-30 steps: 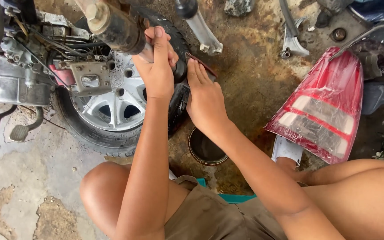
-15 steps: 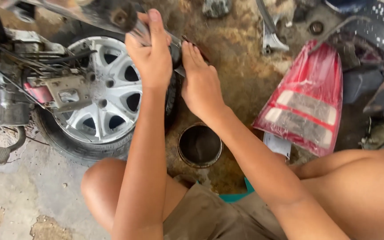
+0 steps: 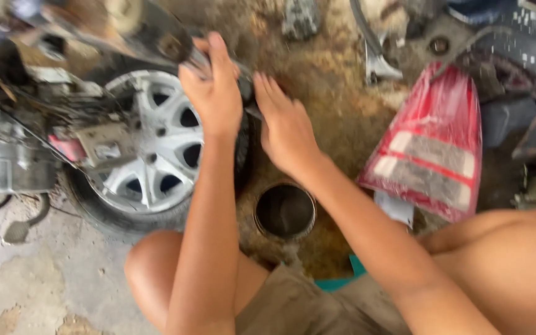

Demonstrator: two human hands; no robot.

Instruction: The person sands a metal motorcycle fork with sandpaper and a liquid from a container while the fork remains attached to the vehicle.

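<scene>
The left hand [image 3: 213, 87] is closed, its grip wrapped around a dark part [image 3: 175, 46] that hangs over the upper edge of the silver-spoked wheel [image 3: 150, 149]; the blur hides what that part is. The right hand [image 3: 285, 124] lies open, fingers stretched flat, pressing on the wheel's black tyre [image 3: 242, 146] at its right edge and holding nothing. Just right of the wheel and lower, a round metal tin [image 3: 285, 212] stands on the dirty floor [image 3: 330, 80]. Farther right of the wheel lies a red tail-light cover [image 3: 432, 142].
</scene>
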